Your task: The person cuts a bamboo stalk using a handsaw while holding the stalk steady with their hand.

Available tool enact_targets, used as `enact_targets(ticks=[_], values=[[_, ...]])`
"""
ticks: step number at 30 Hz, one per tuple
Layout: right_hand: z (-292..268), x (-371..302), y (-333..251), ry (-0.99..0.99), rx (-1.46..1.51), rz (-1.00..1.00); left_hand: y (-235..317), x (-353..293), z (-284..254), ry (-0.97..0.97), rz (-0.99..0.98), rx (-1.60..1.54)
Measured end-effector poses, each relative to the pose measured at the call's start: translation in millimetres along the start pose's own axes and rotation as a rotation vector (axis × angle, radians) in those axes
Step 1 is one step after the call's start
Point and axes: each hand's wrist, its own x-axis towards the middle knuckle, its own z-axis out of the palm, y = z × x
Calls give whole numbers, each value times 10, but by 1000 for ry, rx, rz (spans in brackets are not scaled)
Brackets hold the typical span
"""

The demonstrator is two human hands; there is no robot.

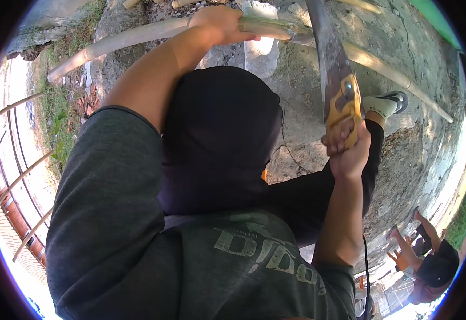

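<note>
Bamboo: one held pole (265, 28); one saw (335, 64).

The bamboo pole (267, 28) is long, pale and yellowish, with visible nodes, and runs crosswise through the upper view. The saw (335, 66) has a broad, stained grey blade and a yellow-orange handle; its blade visually crosses the pole right of centre, contact unconfirmed.

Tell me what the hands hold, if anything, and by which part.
Right hand: a saw, by its yellow handle. Left hand: a bamboo pole, partway along.
</note>
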Motion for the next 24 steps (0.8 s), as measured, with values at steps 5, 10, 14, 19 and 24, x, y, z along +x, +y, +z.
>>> enact_targets(ticks=[5,10,14,19,24], values=[[79,-4,-47,-7,-22,-39,5,-42,115,78,93,-54],[510,780,-392,54,-162,-45,26,24,125,92,41,-30],[227,182,-76,13,42,-27,-95,75,148,13,55,-22],[122,-15,-46,-48,-14,-49,31,-85,41,91,87,-65],[525,846,-423,55,-143,-62,94,-22,1,46,61,-5]])
